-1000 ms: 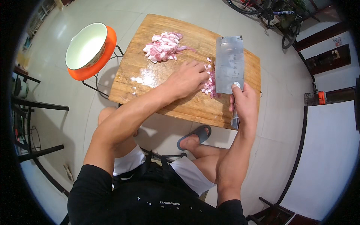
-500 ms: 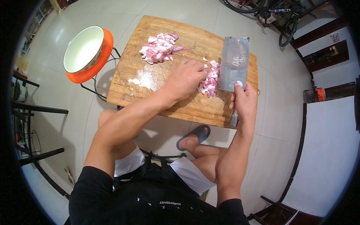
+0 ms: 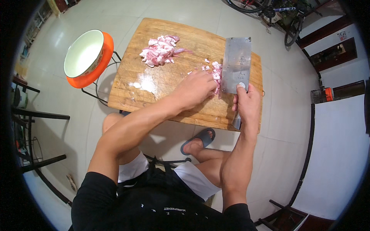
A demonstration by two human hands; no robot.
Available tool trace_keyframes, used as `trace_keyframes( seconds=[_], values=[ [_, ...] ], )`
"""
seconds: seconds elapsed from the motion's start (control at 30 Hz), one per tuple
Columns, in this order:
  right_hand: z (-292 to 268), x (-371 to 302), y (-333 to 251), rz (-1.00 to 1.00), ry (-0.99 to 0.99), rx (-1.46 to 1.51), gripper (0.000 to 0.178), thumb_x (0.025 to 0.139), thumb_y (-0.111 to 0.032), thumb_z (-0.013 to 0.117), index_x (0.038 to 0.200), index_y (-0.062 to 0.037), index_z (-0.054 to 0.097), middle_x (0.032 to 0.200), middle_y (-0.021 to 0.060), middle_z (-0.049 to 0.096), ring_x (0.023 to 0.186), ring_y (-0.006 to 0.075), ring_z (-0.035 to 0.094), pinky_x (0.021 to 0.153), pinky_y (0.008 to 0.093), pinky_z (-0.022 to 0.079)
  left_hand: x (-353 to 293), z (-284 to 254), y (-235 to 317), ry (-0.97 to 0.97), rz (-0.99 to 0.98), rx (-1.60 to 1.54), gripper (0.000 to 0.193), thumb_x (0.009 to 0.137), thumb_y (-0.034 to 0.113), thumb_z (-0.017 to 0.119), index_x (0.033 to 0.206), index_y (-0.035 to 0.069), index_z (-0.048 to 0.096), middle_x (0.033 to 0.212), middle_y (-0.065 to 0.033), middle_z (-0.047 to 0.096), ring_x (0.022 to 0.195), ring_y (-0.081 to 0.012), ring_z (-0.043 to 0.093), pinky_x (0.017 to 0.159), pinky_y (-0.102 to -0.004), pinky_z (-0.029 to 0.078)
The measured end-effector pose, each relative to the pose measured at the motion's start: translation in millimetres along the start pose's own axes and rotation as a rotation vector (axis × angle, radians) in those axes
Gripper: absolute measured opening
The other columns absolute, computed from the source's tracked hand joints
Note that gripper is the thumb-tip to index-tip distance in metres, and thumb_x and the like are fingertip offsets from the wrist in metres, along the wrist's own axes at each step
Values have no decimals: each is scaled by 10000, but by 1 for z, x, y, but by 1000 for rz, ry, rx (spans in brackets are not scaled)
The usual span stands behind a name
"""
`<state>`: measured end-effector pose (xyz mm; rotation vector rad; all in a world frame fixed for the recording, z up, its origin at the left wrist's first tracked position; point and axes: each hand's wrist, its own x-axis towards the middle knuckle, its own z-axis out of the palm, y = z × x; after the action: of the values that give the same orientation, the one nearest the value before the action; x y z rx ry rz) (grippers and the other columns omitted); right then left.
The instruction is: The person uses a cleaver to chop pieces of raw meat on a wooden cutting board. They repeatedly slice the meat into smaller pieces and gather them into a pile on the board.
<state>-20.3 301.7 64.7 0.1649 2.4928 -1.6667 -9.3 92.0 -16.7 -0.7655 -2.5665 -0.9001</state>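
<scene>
My right hand (image 3: pixel 248 106) is wrapped round the handle of a cleaver (image 3: pixel 236 65), thumb against the base of the blade. The wide metal blade lies over the right part of a wooden cutting board (image 3: pixel 129 71). Just left of the blade is a strip of chopped raw meat (image 3: pixel 217 69), pink and white. My left hand (image 3: pixel 196 88) bends its fingers down onto the near end of this meat, covering part of it; its fingertips are partly hidden. Farther left on the board sits a pile of larger meat slices (image 3: pixel 158 52).
Left of the board, a white enamel bowl (image 3: pixel 83 54) rests in an orange basin (image 3: pixel 108 48) on a black wire stand (image 3: pixel 94 92). My legs and a grey slipper (image 3: pixel 204 138) are below the board's near edge. A bicycle (image 3: pixel 269 15) stands at the far right.
My left hand has moved right and nearer to me, over the near end of the chopped meat beside the blade. The cleaver stays in my right hand, nearly where it was.
</scene>
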Motion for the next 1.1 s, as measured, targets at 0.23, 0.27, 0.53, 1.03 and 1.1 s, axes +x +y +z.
trace_keyframes(
  seconds=[0.23, 0.27, 0.53, 1.03, 1.1],
  values=[
    [10, -3, -1, -12, -61, -72, 224, 1078, -211, 606, 999, -6, 651, 651, 33, 606, 475, 130, 583, 458, 323, 474, -14, -47, -9, 70, -419, -388, 156, 1008, 138, 710, 1087, 5, 727, 933, -190, 752, 833, -343, 720, 775, -428, 559],
    [12, -4, 1, -24, -88, -83, 230, 1077, -213, 605, 1004, -1, 657, 644, 33, 608, 478, 132, 591, 460, 327, 478, -17, -53, -12, 37, -479, -337, 161, 1003, 149, 717, 1076, 6, 736, 925, -188, 751, 825, -340, 716, 774, -426, 558],
    [45, -16, 0, -35, -326, -275, 239, 1029, -201, 610, 1072, 9, 716, 639, 110, 653, 522, 219, 668, 531, 412, 522, -42, -61, -28, -28, -595, -36, 165, 929, 179, 777, 996, 29, 789, 964, -199, 769, 935, -395, 745, 838, -493, 579],
    [45, -55, -32, -285, -150, -736, 265, 1025, -220, 605, 999, 29, 692, 861, 339, 698, 868, 559, 689, 791, 619, 540, -58, -63, -25, 34, -407, -29, 142, 938, 140, 794, 1030, 33, 772, 1054, -151, 691, 1008, -385, 699, 866, -475, 580],
    [46, -64, -36, -310, -167, -785, 257, 1027, -210, 603, 964, 30, 673, 838, 340, 693, 855, 563, 690, 792, 633, 538, -59, -61, -24, 37, -384, 1, 135, 935, 135, 797, 1021, 34, 769, 1044, -151, 694, 992, -386, 700, 857, -475, 582]
  ],
)
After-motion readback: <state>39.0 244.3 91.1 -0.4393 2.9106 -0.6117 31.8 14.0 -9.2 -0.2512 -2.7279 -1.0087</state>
